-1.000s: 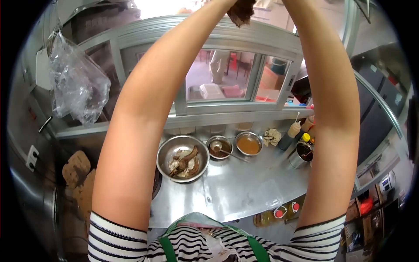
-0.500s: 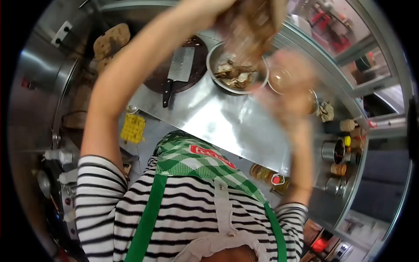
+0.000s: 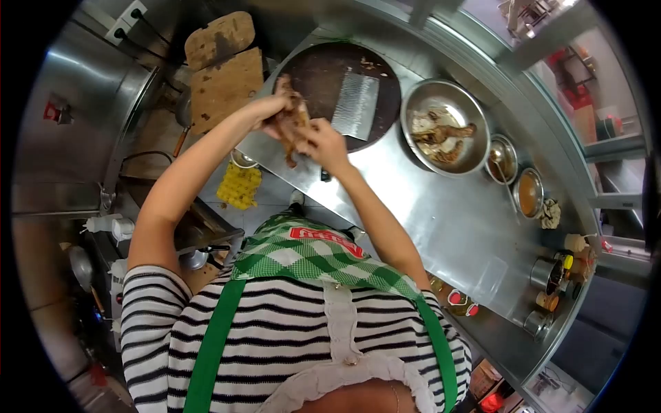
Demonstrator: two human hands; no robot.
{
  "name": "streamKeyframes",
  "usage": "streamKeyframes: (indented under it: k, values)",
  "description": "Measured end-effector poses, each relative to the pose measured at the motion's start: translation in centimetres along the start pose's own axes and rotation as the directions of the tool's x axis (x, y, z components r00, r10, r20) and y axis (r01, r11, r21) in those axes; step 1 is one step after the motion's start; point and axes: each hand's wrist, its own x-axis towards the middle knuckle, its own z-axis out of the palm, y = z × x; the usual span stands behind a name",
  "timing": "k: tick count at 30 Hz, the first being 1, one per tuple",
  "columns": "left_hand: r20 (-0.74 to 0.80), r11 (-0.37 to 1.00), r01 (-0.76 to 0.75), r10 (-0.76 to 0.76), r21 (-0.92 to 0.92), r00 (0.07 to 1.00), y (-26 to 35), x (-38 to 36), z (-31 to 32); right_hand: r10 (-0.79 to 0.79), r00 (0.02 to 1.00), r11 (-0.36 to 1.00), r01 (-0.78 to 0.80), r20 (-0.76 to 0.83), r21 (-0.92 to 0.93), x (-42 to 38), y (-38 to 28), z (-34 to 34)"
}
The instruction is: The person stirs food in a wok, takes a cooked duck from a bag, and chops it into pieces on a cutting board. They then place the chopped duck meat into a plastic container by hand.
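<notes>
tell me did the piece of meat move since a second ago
Yes. The meat, held by both hands, came down from up by the window to just above the round chopping board.

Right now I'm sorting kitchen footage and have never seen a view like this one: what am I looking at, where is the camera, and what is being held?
The camera sits on a person's head and looks down through a very wide lens, so the edges bend. The striped sleeves and green checked apron belong to the wearer. No machine is here, only two bare hands. The left hand and right hand together grip a brown piece of meat at the edge of a round dark chopping board. A cleaver lies flat on that board. On the steel counter beside it stands a metal bowl with more brown pieces in it, then two smaller bowls of sauce, and jars farther along.
</notes>
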Motion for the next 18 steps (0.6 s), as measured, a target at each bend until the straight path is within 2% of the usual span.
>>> streamKeyframes:
  k: [1,2,3,4,5,6,7,8,9,11,12,13,15,16,17,18]
  values:
    - [0.132,0.997,0.036,-0.045,0.068,0.99,1.1,1.1,-0.7,0.077,0.997,0.991,-0.074,-0.025,0.115,0.8,0.8,-0.2]
    - [0.15,0.986,0.06,-0.083,0.153,0.985,2.5,2.4,-0.9,0.143,0.986,0.967,-0.12,-0.089,0.223,1.4,1.8,-0.5]
    - [0.168,0.968,0.075,-0.117,0.24,0.979,4.0,3.7,-0.6,0.261,0.964,0.931,-0.237,-0.054,0.279,1.1,3.3,-1.1]
    - [0.088,0.957,0.076,-0.105,0.28,0.991,5.6,4.5,0.8,0.644,0.745,0.504,-0.585,0.176,0.635,-0.1,4.8,-1.3]
    - [0.014,0.941,0.081,-0.091,0.329,0.996,6.8,4.8,2.1,0.674,0.738,0.527,-0.466,-0.016,0.711,-0.8,5.7,-1.7]
    - [0.129,0.816,-0.132,0.071,0.563,0.989,7.4,5.1,2.4,0.776,0.63,0.423,-0.484,-0.03,0.766,-1.2,5.5,-3.0]
    - [0.108,0.634,-0.186,0.161,0.751,0.981,7.6,5.2,3.4,0.847,0.519,0.441,-0.563,-0.116,0.699,-2.3,5.0,-3.9]
    - [0.097,0.397,-0.276,0.415,0.875,0.905,5.1,9.0,3.4,0.893,0.396,0.426,-0.591,-0.213,0.685,-4.3,4.3,-4.9]
    - [0.143,0.128,-0.291,0.645,0.948,0.751,2.8,12.9,3.5,0.906,0.277,0.424,-0.634,-0.321,0.647,-6.2,2.9,-5.4]
    - [0.171,0.014,-0.215,0.559,0.977,0.812,6.1,10.5,3.5,0.865,0.291,0.473,-0.745,-0.41,0.47,-8.8,0.5,-5.4]
    - [0.178,-0.045,-0.18,0.507,0.983,0.844,7.3,8.9,3.8,0.86,0.342,0.472,-0.815,-0.379,0.337,-7.1,-2.0,-5.6]
    - [0.23,-0.102,-0.209,0.554,0.973,0.8,7.7,8.9,3.6,0.855,0.394,0.473,-0.859,-0.339,0.196,-4.6,-4.2,-5.2]
    - [0.308,-0.12,-0.294,0.564,0.948,0.766,8.8,9.1,3.8,0.725,0.605,0.595,-0.791,-0.33,-0.143,-3.9,-2.2,-1.2]
    - [0.353,-0.173,-0.308,0.489,0.936,0.798,9.1,9.7,4.3,0.707,0.655,0.592,-0.755,-0.266,-0.284,-2.8,-1.8,0.1]
    - [0.343,-0.219,-0.267,0.498,0.938,0.797,8.4,10.4,4.7,0.699,0.686,0.573,-0.705,-0.2,-0.417,-2.0,-1.8,1.2]
    - [0.343,-0.268,-0.234,0.509,0.935,0.789,7.7,11.0,5.3,0.775,0.613,0.506,-0.747,-0.152,-0.432,-1.5,-1.9,1.7]
